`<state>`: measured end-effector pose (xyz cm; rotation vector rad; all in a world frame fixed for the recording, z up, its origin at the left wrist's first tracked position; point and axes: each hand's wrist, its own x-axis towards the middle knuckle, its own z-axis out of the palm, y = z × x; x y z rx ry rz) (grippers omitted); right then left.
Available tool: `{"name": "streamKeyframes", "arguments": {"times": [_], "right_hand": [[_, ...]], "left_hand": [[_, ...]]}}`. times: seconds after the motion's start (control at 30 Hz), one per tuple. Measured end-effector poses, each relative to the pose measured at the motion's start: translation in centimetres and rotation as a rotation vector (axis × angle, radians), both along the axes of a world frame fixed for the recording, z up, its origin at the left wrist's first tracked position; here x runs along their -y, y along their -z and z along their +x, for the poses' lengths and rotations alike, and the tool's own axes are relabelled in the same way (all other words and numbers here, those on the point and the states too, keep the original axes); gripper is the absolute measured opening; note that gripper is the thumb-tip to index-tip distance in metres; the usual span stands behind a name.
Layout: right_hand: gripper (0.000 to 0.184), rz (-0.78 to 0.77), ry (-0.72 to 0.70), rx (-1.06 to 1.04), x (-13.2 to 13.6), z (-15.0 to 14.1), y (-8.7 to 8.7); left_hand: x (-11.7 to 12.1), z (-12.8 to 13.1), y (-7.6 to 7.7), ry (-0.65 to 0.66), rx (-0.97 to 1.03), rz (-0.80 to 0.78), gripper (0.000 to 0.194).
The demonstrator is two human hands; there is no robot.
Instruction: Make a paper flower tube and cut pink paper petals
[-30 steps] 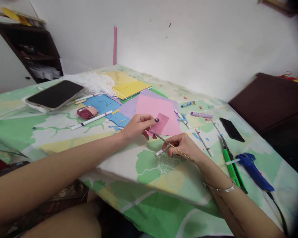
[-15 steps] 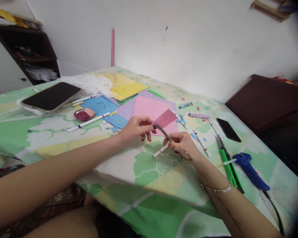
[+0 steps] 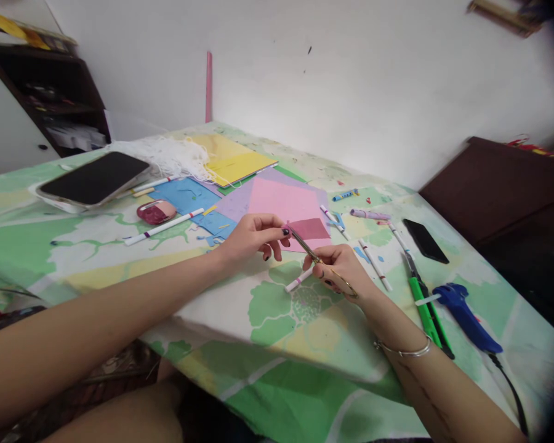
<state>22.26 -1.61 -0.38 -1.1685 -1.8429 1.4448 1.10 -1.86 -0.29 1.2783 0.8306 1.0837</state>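
My left hand (image 3: 263, 235) pinches the left end of a small dark pink paper piece (image 3: 313, 228) between thumb and finger. My right hand (image 3: 337, 271) grips gold-handled scissors (image 3: 306, 245), whose blades point up and left to the paper's edge beside my left fingertips. Whether the blades are fully closed is too small to tell. Beneath the held piece lies a light pink sheet (image 3: 281, 200), on top of a lilac sheet (image 3: 235, 203). A white marker (image 3: 299, 280) lies just under my right fingers, partly hidden.
To the right lie a green cutter (image 3: 425, 314), a blue glue gun (image 3: 468, 317) with its cord, a black phone (image 3: 425, 240) and several white sticks. Leftward are a larger phone (image 3: 96, 177), white yarn (image 3: 166, 157), a maroon case (image 3: 157, 212) and blue paper (image 3: 189, 194).
The dark pink piece has swung downward at its free right end, from slanting up to lying nearly level. Both hands and the scissors stay almost in place.
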Motion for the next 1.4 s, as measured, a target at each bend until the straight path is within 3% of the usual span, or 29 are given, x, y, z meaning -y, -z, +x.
{"name": "streamKeyframes", "arguments": {"times": [0.3,1.4], "right_hand": [[0.023,-0.001,-0.003,-0.002,-0.1,0.03,-0.11],[0.024,0.061,-0.066,0.074,-0.39,0.75,-0.32]], "left_hand": [[0.12,0.06,-0.27,-0.06,-0.03,0.002,0.014],[-0.52,-0.24,0.19,-0.019,0.008,-0.036,0.011]]}}
